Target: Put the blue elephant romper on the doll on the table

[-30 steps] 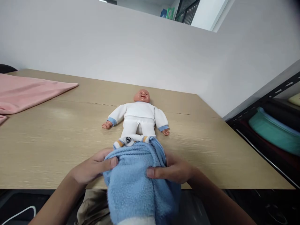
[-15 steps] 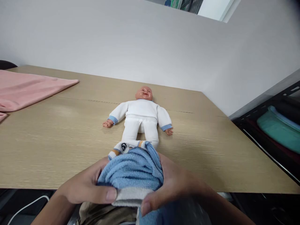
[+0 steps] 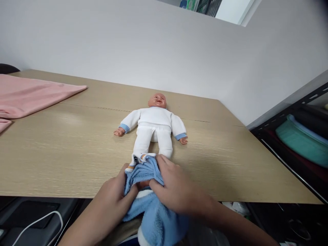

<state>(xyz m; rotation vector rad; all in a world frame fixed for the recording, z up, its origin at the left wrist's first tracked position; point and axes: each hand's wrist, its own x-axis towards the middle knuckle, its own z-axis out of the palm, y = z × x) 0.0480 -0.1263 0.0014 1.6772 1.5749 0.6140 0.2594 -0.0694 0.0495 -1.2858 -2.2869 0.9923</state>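
Observation:
A small blue fleece garment [image 3: 164,218] is bunched between my hands at the table's near edge, part of it hanging below. It has white trim, plus a white and orange striped end with a black mark. My left hand [image 3: 114,194] grips its left side. My right hand [image 3: 176,186] holds the right side, thumb on the inner edge of an opening. Just beyond lies a baby doll [image 3: 155,118] on its back, in a white top with blue cuffs and white legs. The garment and my right hand hide its feet.
A pink cloth [image 3: 36,94] lies on the wooden table [image 3: 217,153] at the left. On the right, a black rack [image 3: 266,136] holds folded green fabric [image 3: 302,141]. A white cable [image 3: 38,218] loops below the table at lower left. A wall stands behind.
Both hands have shifted farther forward on the garment and turned inward. The gathered fabric is now pulled around an opening, and a blue part with a white end hangs lower. The doll stays in place.

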